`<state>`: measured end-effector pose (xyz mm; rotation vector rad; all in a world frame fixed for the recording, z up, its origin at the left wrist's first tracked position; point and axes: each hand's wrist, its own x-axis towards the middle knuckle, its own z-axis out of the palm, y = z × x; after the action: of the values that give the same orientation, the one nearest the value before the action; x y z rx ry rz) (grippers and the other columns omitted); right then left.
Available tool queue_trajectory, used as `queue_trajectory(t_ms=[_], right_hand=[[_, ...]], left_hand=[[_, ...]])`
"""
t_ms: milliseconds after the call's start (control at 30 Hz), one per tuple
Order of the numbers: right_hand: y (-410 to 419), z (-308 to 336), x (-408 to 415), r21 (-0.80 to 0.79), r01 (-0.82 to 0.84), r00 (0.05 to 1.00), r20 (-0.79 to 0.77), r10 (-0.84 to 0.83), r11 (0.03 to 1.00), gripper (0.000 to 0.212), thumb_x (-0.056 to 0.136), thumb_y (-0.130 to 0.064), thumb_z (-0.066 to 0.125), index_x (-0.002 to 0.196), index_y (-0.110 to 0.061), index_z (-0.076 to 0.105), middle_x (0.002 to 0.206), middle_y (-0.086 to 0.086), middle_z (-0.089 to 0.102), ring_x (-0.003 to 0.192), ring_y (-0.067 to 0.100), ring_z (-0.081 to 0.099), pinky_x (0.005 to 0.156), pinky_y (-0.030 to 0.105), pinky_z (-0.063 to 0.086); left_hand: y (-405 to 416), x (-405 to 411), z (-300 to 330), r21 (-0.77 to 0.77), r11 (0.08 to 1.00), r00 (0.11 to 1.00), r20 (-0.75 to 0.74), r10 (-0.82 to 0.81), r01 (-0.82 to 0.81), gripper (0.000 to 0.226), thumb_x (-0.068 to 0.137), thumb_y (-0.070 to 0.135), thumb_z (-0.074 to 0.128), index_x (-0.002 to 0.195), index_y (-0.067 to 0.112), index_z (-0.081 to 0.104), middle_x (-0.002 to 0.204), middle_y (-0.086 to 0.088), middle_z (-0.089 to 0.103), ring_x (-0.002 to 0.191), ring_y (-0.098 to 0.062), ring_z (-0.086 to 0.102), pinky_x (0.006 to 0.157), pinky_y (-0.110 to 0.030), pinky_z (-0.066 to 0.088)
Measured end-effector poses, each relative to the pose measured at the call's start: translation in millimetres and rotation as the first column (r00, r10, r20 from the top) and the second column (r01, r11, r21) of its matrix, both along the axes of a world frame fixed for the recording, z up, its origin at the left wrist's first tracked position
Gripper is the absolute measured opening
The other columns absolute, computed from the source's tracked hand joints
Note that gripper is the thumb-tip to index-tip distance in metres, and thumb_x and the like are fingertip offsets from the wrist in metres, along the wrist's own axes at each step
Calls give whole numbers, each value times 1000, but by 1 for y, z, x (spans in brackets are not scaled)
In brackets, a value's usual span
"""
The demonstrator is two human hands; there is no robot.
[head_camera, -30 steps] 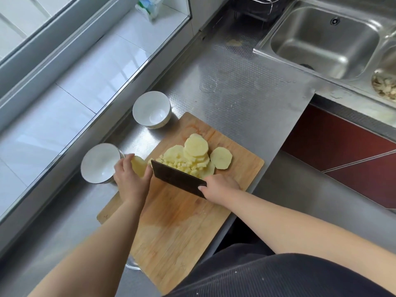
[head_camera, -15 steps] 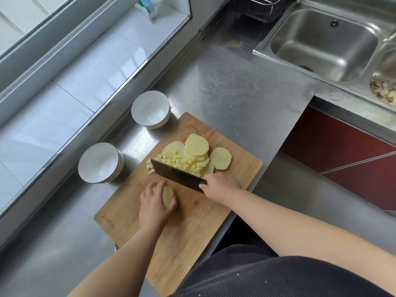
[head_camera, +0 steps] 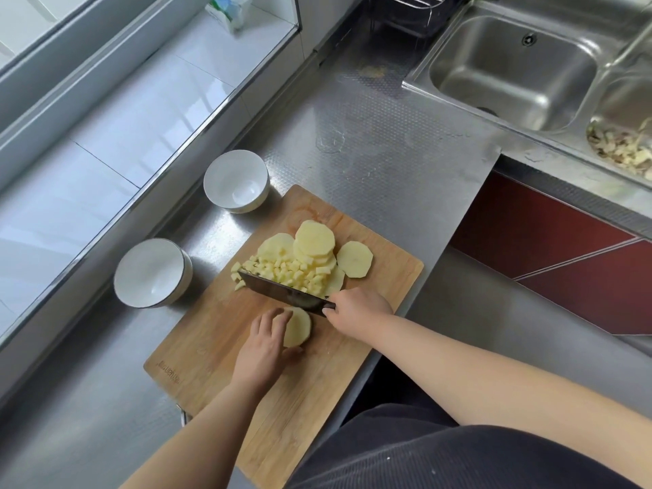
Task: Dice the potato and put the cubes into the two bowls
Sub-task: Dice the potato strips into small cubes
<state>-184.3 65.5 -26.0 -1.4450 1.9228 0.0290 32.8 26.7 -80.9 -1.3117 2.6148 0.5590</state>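
- A potato slice (head_camera: 298,327) lies flat on the board (head_camera: 211,347), near its middle, just on the near side of the knife (head_camera: 282,292).
- The left hand (head_camera: 263,347) rests on the slice, its fingers (head_camera: 271,321) loosely bent over the slice's left edge and its thumb at the near edge.
- The right hand (head_camera: 356,312) grips the knife handle, fingers wrapped round it; the dark blade stands on edge across the board.
- Beyond the blade, against it, sits a heap of cubes (head_camera: 285,271), a few of them loose at the blade's tip.
- Behind the cubes a stack of slices (head_camera: 314,241) lies overlapped toward the board's far corner, with one single slice (head_camera: 354,259) flat to their right.
- Two white bowls stand on the tabletop (head_camera: 388,164) off the board's left side: the near bowl (head_camera: 153,273) beside the left edge, the far bowl (head_camera: 236,181) at the far corner.
- Well beyond the board to the right, a steel sink (head_camera: 511,72) is set in the tabletop, with a second basin holding scraps (head_camera: 621,146) at its right.
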Motion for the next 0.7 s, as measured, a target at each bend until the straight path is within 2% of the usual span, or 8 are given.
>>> queue_trajectory(t_ms=[133, 233, 333, 400, 500, 567, 700], right_hand=[[3, -1, 4, 12, -24, 1000, -9, 24, 1000, 25, 99, -35, 45, 106, -17, 61, 100, 7, 64, 90, 30, 60, 62, 30, 42], [3, -3, 6, -2, -55, 997, -48, 55, 998, 22, 100, -27, 43, 103, -15, 61, 98, 7, 65, 79, 28, 56, 54, 28, 35], [6, -1, 7, -51, -118, 989, -95, 112, 992, 23, 101, -22, 40, 105, -14, 60, 96, 7, 65, 77, 28, 56, 51, 27, 30], [9, 0, 9, -93, -170, 980, -119, 158, 981, 25, 102, -22, 39, 108, -13, 60, 95, 9, 66, 79, 30, 60, 53, 28, 32], [12, 3, 9, -125, -228, 967, -144, 210, 966, 25, 102, -23, 38, 109, -12, 59, 93, 11, 67, 80, 32, 63, 48, 27, 27], [12, 7, 9, -135, -256, 958, -167, 232, 957, 24, 102, -21, 38, 109, -13, 60, 94, 10, 67, 79, 31, 63, 46, 27, 23], [16, 13, 13, -145, -293, 945, -195, 263, 945, 23, 100, -20, 40, 110, -14, 60, 94, 9, 68, 81, 31, 65, 56, 30, 33]], left_hand=[[-1, 0, 0, -17, 999, 999, 2, -41, 41, 60, 77, 41, 77, 126, 17, 53, 138, -11, 45, 122, -32, 47, 82, -38, 54], [-2, 2, -1, -156, 979, 991, 34, -127, 130, 57, 70, 42, 80, 115, 14, 61, 125, -15, 58, 113, -37, 56, 81, -43, 56], [1, -2, -1, -273, 949, 987, 46, -153, 160, 51, 84, 54, 58, 107, 9, 66, 110, -13, 64, 100, -32, 60, 77, -40, 56], [3, -7, -2, -264, 960, 995, 6, -96, 95, 45, 88, 46, 48, 96, 7, 68, 96, -10, 64, 85, -29, 60, 66, -35, 54], [4, -16, -2, -223, 975, 1000, -30, 10, -16, 9, 79, 15, 72, 80, 7, 68, 82, -9, 60, 73, -31, 59, 50, -33, 47], [6, -18, -2, -199, 979, 999, -28, 40, -45, 17, 67, 4, 83, 77, 6, 69, 81, -11, 61, 70, -33, 58, 46, -32, 44], [8, -22, -4, -202, 974, 992, -92, 88, -105, 26, 62, -2, 85, 86, 3, 74, 91, -15, 69, 77, -38, 62, 43, -34, 47]])
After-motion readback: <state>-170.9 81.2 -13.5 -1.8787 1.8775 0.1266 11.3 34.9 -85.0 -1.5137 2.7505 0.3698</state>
